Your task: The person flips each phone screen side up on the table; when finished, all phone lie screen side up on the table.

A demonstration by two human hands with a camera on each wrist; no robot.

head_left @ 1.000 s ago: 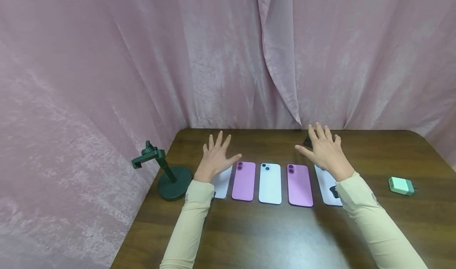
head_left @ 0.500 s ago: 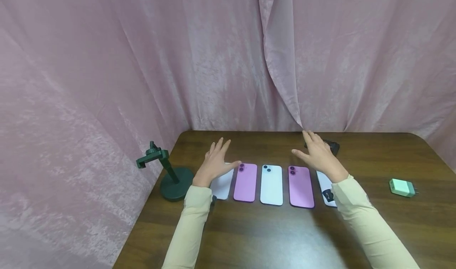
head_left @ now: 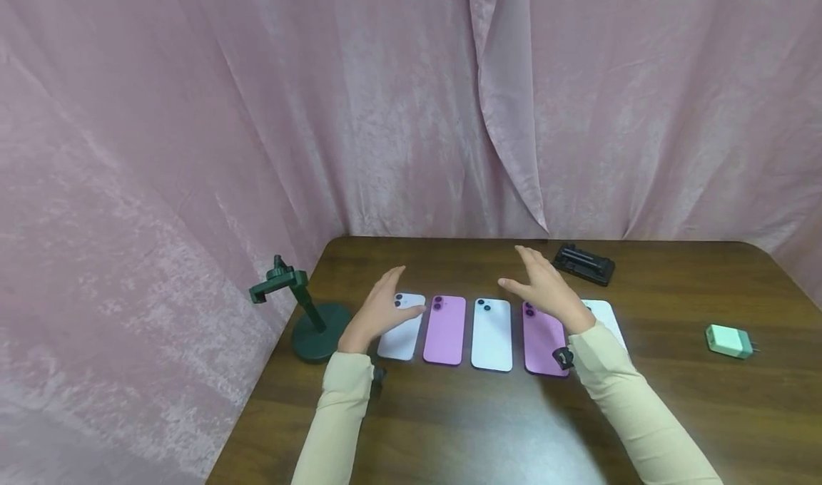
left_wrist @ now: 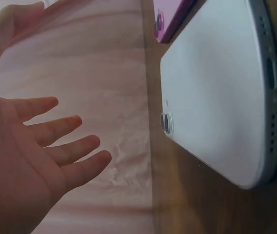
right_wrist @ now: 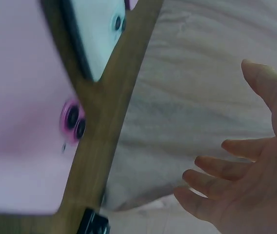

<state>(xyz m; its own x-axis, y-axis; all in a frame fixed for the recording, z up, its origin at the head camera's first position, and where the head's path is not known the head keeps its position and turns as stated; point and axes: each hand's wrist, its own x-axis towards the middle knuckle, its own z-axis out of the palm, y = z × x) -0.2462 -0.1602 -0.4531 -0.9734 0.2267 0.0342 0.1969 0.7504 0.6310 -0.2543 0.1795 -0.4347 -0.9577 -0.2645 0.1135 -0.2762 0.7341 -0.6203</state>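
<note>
Can see the right hand [head_left: 549, 290] shifted leftward since a second ago, with the black tray [head_left: 584, 264] now uncovered to its right. In the head view, find both hands spread, fingers extended, above the worktop [head_left: 475, 428]; spot the white phone [head_left: 399, 335] beside the left hand [head_left: 379, 312], the right purple phone [head_left: 542, 339] under the right hand, the left purple phone [head_left: 444, 333] and middle phone [head_left: 491, 337] between them. In the left wrist view, see fingers apart from the white phone; in the right wrist view, likewise from the right purple phone.

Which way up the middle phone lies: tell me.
Face down: the middle phone shows its back and two camera lenses in the head view.
</note>
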